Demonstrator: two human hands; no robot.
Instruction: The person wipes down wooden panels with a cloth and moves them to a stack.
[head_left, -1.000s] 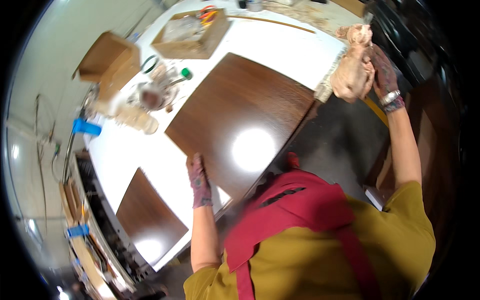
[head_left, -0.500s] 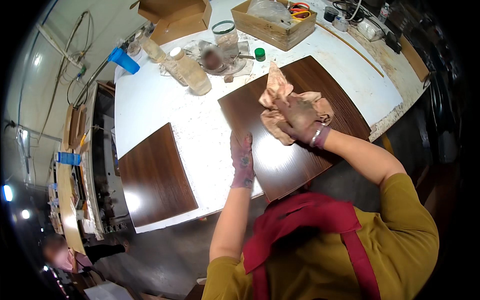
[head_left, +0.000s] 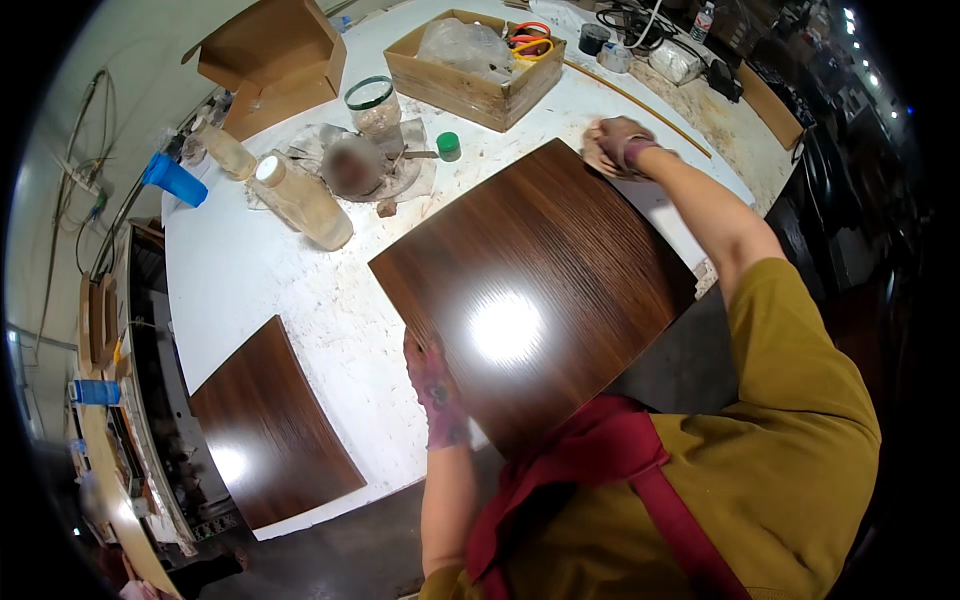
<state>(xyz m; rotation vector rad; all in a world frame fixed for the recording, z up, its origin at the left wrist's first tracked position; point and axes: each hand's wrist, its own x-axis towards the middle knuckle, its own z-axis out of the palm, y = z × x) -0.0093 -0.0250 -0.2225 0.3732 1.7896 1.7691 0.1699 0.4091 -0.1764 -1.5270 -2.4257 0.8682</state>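
A dark brown wood-grain panel [head_left: 540,290] lies at a slant in front of me, its surface throwing back a bright glare. At its left edge, my left hand [head_left: 436,395] in a stained purple glove grips the board, some fingers hidden beneath it. Past the far right corner is my gloved right hand [head_left: 622,142], closed on a crumpled pinkish cloth [head_left: 598,158] and somewhat blurred. A second, smaller brown panel [head_left: 275,430] rests on the white table to the left.
On the white table [head_left: 370,420] stand two cloudy plastic bottles [head_left: 305,205], a green-rimmed jar [head_left: 374,108], a green-capped pot [head_left: 448,147] and a blue cup [head_left: 175,180]. Farther back are an open cardboard box [head_left: 275,75], a carton [head_left: 500,95] with scissors, and a thin rod [head_left: 640,105].
My right hand has swept the cloth from the panel's middle to beyond its far right corner. The panel has shifted and tilted, with my left hand now gripping its edge. The view has turned right.
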